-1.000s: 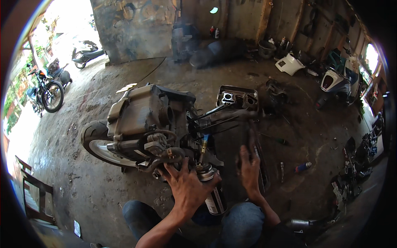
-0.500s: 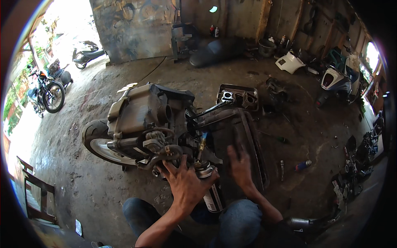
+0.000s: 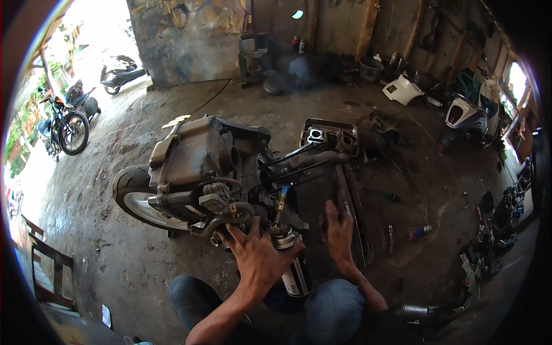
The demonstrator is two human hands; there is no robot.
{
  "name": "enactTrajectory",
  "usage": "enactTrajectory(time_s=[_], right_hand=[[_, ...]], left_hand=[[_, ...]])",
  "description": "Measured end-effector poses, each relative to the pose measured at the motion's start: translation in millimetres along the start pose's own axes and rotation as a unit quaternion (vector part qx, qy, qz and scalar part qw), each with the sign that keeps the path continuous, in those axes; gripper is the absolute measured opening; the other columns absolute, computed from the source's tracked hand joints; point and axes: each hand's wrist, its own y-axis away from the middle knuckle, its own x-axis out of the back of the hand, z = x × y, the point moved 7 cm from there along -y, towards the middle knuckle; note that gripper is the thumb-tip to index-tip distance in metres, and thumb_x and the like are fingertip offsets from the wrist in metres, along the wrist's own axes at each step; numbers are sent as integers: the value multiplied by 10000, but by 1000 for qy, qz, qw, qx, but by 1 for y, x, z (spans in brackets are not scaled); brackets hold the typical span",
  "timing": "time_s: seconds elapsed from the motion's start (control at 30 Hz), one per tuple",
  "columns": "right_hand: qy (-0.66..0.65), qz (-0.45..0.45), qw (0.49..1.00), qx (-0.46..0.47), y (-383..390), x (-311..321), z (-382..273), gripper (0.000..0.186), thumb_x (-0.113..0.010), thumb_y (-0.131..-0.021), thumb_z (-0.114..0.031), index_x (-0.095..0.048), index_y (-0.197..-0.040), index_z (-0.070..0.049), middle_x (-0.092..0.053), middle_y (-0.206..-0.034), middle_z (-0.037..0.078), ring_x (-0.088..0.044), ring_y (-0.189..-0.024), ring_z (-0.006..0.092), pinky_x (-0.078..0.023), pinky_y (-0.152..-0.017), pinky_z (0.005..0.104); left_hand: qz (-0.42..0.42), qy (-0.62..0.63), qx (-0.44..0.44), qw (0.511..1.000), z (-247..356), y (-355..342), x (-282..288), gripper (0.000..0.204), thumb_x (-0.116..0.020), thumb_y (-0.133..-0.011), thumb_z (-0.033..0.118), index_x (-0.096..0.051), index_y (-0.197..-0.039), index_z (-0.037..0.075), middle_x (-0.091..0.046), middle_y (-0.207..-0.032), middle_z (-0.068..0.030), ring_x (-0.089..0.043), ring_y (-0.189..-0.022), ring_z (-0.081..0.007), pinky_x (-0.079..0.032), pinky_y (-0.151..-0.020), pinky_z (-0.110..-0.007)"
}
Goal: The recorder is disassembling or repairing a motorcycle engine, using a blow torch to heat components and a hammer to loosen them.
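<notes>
A gas torch [image 3: 282,202] with a brass nozzle and a labelled can [image 3: 295,279] stands between my knees, a small blue flame at its tip. My left hand [image 3: 256,253] grips the torch's top, thumb along its right side; the other fingers spread toward the motorcycle engine [image 3: 221,198]. The flame meets the engine's right side; the exact spot is hidden among dark parts. To the right, my right hand [image 3: 339,233] is raised with fingers stretched out and nothing visible in them. It is beside a long dark metal edge [image 3: 359,230], apart from the torch.
A wheel [image 3: 133,195] and dusty airbox [image 3: 192,152] adjoin the engine. Behind lies a metal tray [image 3: 330,122] of parts. A blue spray can [image 3: 420,232] and a socket tool [image 3: 391,238] lie rightward. Loose parts [image 3: 489,230] clutter the right edge; a wooden frame [image 3: 53,261] stands left.
My right hand has moved slightly right and nearer to me. My left hand stays on the torch. A blurred shape at the back wall has changed; I cannot tell what it is.
</notes>
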Motion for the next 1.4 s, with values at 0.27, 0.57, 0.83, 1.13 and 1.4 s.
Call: enactTrajectory(time_s=[0.27,0.57,0.83,1.13,1.4], right_hand=[[64,-30,994,88,-10,0,18,624,-557,-1031,-270,-304,-1571,-84,-558,-773,-16,-545,-653,50,-424,-508,206],[-221,198,951,-85,11,62,32,443,-530,-1040,-360,-494,-1369,-66,-523,-743,9,-507,-545,76,-384,-422,240],[-71,2,996,-51,4,12,68,448,-531,-1042,-331,-457,-1424,-107,-494,-719,-32,-471,-536,48,-366,-423,213],[-148,25,986,-80,9,4,45,600,-513,-1050,-275,-270,-1594,-200,-442,-659,-50,-397,-494,30,-325,-401,221],[-252,97,955,-122,9,11,44,632,-512,-1052,-276,-217,-1608,-220,-403,-663,-70,-361,-520,24,-304,-415,226]], left_hand=[[-17,1,14,1000,3,0,-3,813,-686,-760,695,-713,-1176,-3,-478,-1453,-221,-120,-1383,-620,-13,-1126,-742],[6,-11,17,1000,6,1,-1,562,-717,-764,605,-774,-1084,147,-493,-1437,-264,-131,-1400,-611,-28,-1164,-686],[-18,-23,11,1000,7,-1,2,786,-691,-764,690,-720,-1182,24,-471,-1447,-235,-101,-1378,-636,-14,-1119,-751],[18,-4,14,1000,6,1,1,599,-728,-758,618,-770,-1082,117,-498,-1422,-268,-104,-1386,-657,-6,-1154,-697],[-19,-16,10,1000,9,-1,0,765,-680,-770,693,-733,-1161,38,-484,-1435,-230,-131,-1362,-631,-31,-1115,-750]])
